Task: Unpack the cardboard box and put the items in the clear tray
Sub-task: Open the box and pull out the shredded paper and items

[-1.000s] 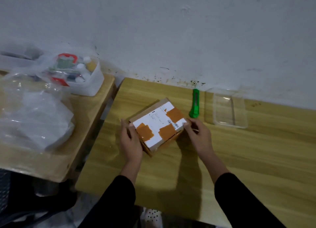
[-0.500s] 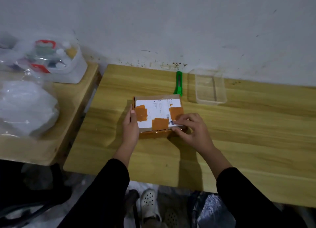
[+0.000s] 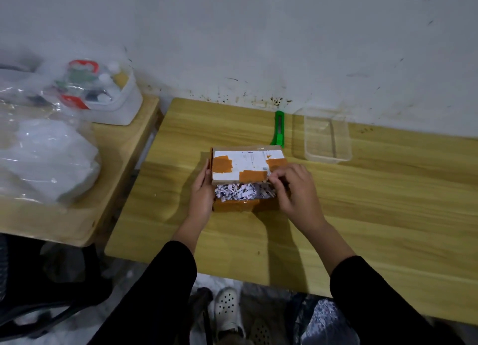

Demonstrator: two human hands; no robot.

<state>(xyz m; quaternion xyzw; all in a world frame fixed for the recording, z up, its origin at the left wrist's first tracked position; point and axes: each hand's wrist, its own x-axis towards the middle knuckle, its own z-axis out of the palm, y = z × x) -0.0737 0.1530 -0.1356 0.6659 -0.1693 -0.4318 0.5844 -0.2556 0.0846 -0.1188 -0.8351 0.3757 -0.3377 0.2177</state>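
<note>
Right fingers [image 3: 278,174] pinch the orange-taped cardboard box's [image 3: 245,161] lid ajar over shredded paper [image 3: 243,190].

Bare workroom, stained wall [image 3: 258,34], wooden table [image 3: 375,215]

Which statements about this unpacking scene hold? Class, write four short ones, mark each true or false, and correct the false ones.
1. The cardboard box is partly open, showing shredded paper. True.
2. The clear tray already holds items. False: nothing shows in it.
3. The right hand holds the green cutter. False: the cutter lies on the table beyond the box; that hand pinches the lid's edge.
4. The left hand rests against the box's left side. True.
</note>
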